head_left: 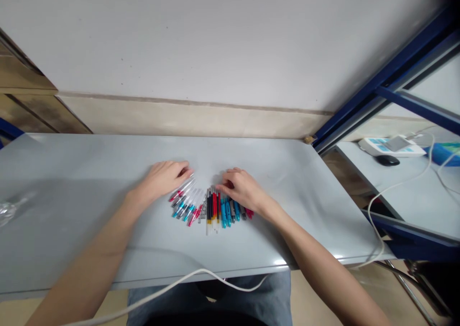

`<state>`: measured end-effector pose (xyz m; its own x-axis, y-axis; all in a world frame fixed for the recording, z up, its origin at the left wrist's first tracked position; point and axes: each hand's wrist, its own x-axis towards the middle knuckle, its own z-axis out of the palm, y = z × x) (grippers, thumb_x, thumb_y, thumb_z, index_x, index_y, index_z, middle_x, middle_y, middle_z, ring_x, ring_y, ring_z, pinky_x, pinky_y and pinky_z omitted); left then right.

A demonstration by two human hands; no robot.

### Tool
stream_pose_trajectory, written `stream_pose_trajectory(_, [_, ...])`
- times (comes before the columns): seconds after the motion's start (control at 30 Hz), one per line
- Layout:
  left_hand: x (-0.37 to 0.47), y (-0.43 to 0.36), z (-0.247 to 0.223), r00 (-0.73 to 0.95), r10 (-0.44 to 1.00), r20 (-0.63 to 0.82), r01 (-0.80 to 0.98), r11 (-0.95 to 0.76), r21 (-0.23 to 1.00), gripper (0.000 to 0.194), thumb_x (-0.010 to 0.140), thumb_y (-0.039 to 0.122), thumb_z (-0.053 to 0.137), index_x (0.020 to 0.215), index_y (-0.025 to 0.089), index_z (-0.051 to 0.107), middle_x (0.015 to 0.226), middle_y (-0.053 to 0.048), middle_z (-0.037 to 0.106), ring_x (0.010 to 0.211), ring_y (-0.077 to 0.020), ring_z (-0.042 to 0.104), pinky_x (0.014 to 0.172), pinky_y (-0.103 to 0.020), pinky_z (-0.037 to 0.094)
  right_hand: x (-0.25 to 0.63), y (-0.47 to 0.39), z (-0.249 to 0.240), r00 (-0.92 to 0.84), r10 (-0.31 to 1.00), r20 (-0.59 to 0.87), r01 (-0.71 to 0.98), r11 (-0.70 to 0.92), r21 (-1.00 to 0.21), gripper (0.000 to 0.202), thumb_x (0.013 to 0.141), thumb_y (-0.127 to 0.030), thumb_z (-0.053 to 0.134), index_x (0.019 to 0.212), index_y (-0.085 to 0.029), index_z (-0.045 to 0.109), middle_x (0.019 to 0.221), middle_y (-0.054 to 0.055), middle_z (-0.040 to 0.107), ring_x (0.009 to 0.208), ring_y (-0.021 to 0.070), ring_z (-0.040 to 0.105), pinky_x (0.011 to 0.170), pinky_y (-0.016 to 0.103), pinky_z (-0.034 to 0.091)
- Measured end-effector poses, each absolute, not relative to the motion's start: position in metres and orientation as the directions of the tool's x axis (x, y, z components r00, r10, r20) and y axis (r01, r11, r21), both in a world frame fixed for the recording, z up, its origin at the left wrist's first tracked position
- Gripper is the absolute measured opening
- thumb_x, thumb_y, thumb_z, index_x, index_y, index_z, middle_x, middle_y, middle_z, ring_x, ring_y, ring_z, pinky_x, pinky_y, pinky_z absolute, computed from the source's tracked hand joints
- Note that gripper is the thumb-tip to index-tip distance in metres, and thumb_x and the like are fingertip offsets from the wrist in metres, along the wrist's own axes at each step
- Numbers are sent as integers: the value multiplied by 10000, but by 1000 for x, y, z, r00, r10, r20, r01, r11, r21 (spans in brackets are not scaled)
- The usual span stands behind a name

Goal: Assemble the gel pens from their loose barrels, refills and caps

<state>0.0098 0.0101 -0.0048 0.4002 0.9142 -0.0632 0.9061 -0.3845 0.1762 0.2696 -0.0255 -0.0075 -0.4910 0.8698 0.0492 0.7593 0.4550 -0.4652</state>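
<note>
Parts of ballpoint pens lie fanned out in rows on a light grey table point(89, 172). My left hand point(167, 176) rests by the upper ends of the clear pen barrels point(185, 206), which have red, blue and grey grips. Its fingers are loosely curled, with a gap between thumb and forefinger. Small springs point(203, 210) lie between the barrels and the ink refills point(213, 203), which are black and red. My right hand point(242, 187) is over the upper ends of the blue, grey and red pen pieces point(230, 213), its thumb near the refill tips. It partly hides those pieces.
A crumpled clear plastic bag point(9, 212) lies at the left. A white cable point(194, 273) crosses in front of the table edge. On a side table at the right are a white device with a screen point(393, 145) and a black mouse point(387, 160). A blue frame point(381, 86) stands between.
</note>
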Motion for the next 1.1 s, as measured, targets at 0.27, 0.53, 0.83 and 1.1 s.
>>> stream_pose_trajectory(0.27, [8, 10, -3, 422, 904, -65, 891, -401, 214, 418, 985, 548, 418, 723, 227, 468, 579, 20, 548, 512, -156, 433, 566, -290, 215, 271, -24, -9, -398, 916, 52, 795, 373, -478, 331, 943, -290, 677, 695, -205, 475, 695, -2, 549, 760, 176, 483, 661, 282, 315])
stream_pose_trajectory(0.53, [8, 10, -2, 426, 902, -70, 889, -402, 219, 403, 976, 540, 443, 725, 225, 455, 596, 24, 568, 522, -153, 447, 566, -280, 218, 270, -24, -9, -383, 923, 39, 807, 355, -472, 326, 920, -326, 697, 690, -199, 504, 703, 4, 572, 744, 168, 476, 670, 281, 320])
stream_pose_trajectory(0.83, [8, 12, -9, 415, 910, -11, 905, -412, 111, 342, 1025, 446, 354, 816, 244, 535, 653, -5, 594, 572, -192, 532, 559, -297, 226, 269, -27, -3, -272, 961, 56, 873, 271, -406, 308, 972, -366, 602, 719, -195, 558, 675, 10, 588, 688, 163, 473, 635, 282, 285])
stream_pose_trajectory(1.1, [15, 9, -15, 422, 897, 136, 900, -432, 56, 215, 1025, 357, 393, 961, 244, 565, 981, -22, 707, 755, -218, 641, 597, -322, 295, 262, -27, -10, -193, 981, 22, 965, 194, -176, 373, 990, -314, 493, 672, -177, 632, 624, 42, 626, 591, 161, 513, 631, 314, 270])
